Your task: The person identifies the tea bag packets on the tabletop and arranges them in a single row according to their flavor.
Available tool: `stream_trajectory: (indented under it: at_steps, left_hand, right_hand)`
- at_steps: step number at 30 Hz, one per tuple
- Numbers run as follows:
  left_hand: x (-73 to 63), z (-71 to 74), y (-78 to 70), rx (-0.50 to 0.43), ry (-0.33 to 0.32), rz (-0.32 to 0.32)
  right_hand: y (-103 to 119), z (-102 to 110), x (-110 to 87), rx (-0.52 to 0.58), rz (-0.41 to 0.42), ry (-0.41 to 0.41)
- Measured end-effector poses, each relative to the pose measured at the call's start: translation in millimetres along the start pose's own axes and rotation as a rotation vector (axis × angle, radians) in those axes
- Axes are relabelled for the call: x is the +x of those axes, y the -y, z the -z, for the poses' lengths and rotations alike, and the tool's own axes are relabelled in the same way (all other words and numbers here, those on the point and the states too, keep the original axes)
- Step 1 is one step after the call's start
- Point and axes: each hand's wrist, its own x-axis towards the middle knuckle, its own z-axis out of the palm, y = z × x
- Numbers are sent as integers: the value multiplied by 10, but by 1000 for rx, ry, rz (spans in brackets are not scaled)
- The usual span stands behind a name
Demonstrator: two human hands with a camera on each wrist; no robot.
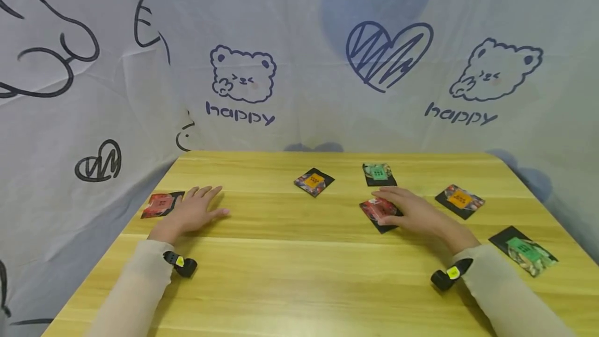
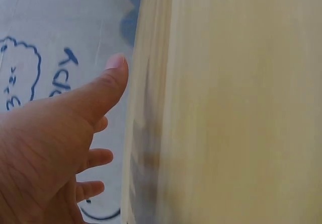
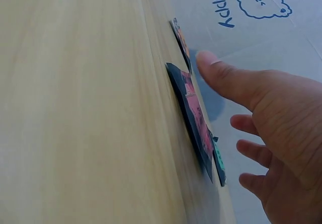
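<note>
Red packets (image 1: 376,211) lie below the right hand (image 1: 414,215) and near the left hand (image 1: 189,215) (both hands unclenched, well apart).

Yellowish wooden table (image 1: 281,285); behind it, whitish cloth (image 1: 304,92) with bears (image 1: 243,74), hearts (image 1: 390,57), word "happy" (image 1: 240,114).

A cream, plain long left sleeve (image 1: 133,290) and a matching right sleeve (image 1: 507,290) cover the arms, the fabric lightly creased; at each cuff sits a black strap (image 1: 169,257) with a chunky black module (image 1: 189,268) and a bright yellow label (image 1: 180,261).
</note>
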Motion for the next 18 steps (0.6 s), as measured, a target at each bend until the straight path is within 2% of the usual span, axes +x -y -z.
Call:
stream_trajectory:
  at_steps: [8,12,18]
  left_hand:
    - [-38,34,322,-12,-13,60]
    - [-74,53,423,3,-22,87]
    - [-136,127,528,5,-54,122]
  right_hand:
    - [-19,-42,53,-8,44,31]
    - [-34,-69,52,-12,56,49]
    - [-70,-85,43,-6,30,74]
